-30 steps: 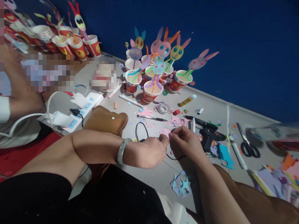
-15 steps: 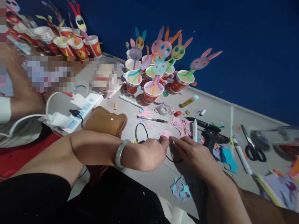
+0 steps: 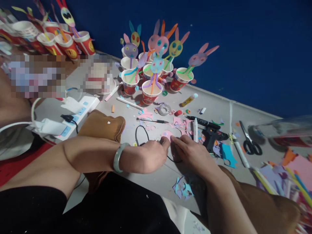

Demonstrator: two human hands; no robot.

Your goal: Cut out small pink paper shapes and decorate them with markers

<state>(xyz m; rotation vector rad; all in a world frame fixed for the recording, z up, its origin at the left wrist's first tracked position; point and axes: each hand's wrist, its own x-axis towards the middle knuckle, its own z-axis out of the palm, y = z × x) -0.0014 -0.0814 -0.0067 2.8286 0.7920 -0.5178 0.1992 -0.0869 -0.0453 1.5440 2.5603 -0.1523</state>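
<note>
A small rounded piece of pink paper (image 3: 166, 133) lies low over the table, just beyond my fingertips. My left hand (image 3: 154, 156), a pale green bangle (image 3: 118, 158) on its wrist, has its fingers curled in a pinch at the paper's near edge. From the other side my right hand (image 3: 191, 152) meets it, index finger forward and fingertips pressed together on the same edge. The undersides of both hands are hidden. A black cord loop (image 3: 142, 136) is beside my left hand, and a white marker (image 3: 195, 130) stands out just past my right.
Paper cups (image 3: 152, 94) with rabbit-faced figures stand along the blue wall. To the right are a black glue gun (image 3: 210, 139), scissors (image 3: 251, 143) and teal paper scraps (image 3: 228, 155). A power strip (image 3: 84, 112) with cables and a brown cushion (image 3: 101, 126) lie left, near another person's arm (image 3: 14, 104).
The view has shifted to the right, so the table's things appear further left. Both hands keep nearly the same pose at the pink paper.
</note>
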